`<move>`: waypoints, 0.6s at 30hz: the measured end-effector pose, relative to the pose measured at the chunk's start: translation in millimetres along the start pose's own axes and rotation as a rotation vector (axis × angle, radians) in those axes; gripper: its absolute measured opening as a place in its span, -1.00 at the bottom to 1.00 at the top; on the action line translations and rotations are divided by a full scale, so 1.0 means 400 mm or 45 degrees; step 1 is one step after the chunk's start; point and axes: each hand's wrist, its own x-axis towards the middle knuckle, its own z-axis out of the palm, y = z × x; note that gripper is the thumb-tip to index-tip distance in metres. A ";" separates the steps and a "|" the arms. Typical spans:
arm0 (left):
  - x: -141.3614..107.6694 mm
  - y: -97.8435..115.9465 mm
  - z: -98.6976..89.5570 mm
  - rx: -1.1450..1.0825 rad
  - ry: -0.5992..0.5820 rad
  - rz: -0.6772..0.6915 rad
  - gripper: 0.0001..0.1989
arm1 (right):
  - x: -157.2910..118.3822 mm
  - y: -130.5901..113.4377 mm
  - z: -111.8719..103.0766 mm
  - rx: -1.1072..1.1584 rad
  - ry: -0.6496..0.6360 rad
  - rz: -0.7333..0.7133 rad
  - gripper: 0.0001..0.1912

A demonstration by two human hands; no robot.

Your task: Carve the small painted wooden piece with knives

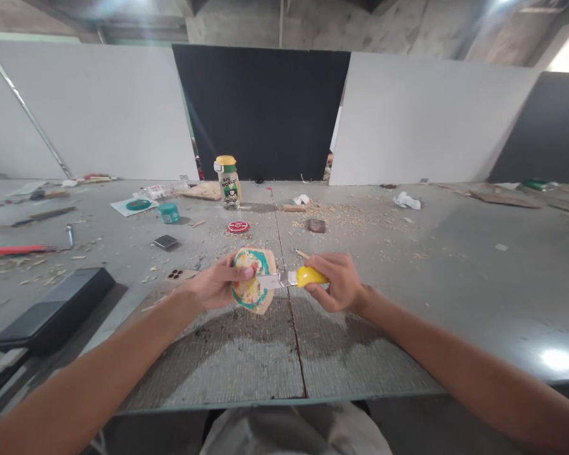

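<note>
Over the near middle of the table, my left hand (222,278) grips a small wooden piece (264,301) from its left side, thumb across its face. Its face carries patches of teal, yellow and red paint, and its bare rim is pale wood. My right hand (334,281) is closed around the yellow handle of a knife (279,280). The knife's flat metal blade points left and overlaps the right part of the painted face, its tip close to my left thumb. I cannot tell how firmly the blade presses on the wood.
Beyond my hands stand a water bottle (227,186) and a teal jar (169,213). A red round lid (238,226), a dark block (317,225) and a small black box (165,242) lie nearer. Wood shavings are scattered about. A black case (57,309) sits at left.
</note>
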 end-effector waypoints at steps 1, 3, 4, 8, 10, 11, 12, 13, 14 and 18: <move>0.000 0.000 0.000 -0.011 -0.017 -0.018 -0.72 | 0.001 -0.001 -0.002 -0.026 0.010 0.003 -0.64; 0.002 -0.001 -0.002 -0.058 -0.047 -0.070 -0.73 | 0.004 -0.002 -0.004 -0.068 0.043 0.001 -0.63; 0.004 -0.003 -0.004 -0.083 -0.043 -0.075 -0.73 | 0.006 -0.003 -0.004 -0.084 0.066 -0.012 -0.63; 0.017 -0.012 -0.013 -0.157 -0.007 -0.046 -0.69 | 0.011 0.005 0.006 -0.143 0.118 -0.052 -0.64; 0.018 -0.012 -0.015 -0.151 -0.024 -0.036 -0.69 | 0.008 0.028 0.011 -0.161 0.118 -0.003 -0.65; 0.017 -0.011 -0.016 -0.139 -0.042 -0.040 -0.69 | 0.004 0.044 0.012 -0.170 0.125 0.069 -0.65; 0.014 -0.009 -0.016 -0.128 -0.062 -0.048 -0.68 | -0.001 0.064 0.010 -0.180 0.132 0.167 -0.66; 0.011 -0.008 -0.016 -0.121 -0.077 -0.055 -0.68 | -0.007 0.084 0.006 -0.192 0.154 0.301 -0.68; 0.009 -0.007 -0.016 -0.118 -0.084 -0.056 -0.68 | -0.013 0.104 0.002 -0.197 0.152 0.421 -0.69; 0.016 -0.010 -0.018 -0.171 -0.019 -0.002 -0.73 | -0.018 0.132 -0.006 -0.027 0.174 0.693 -0.70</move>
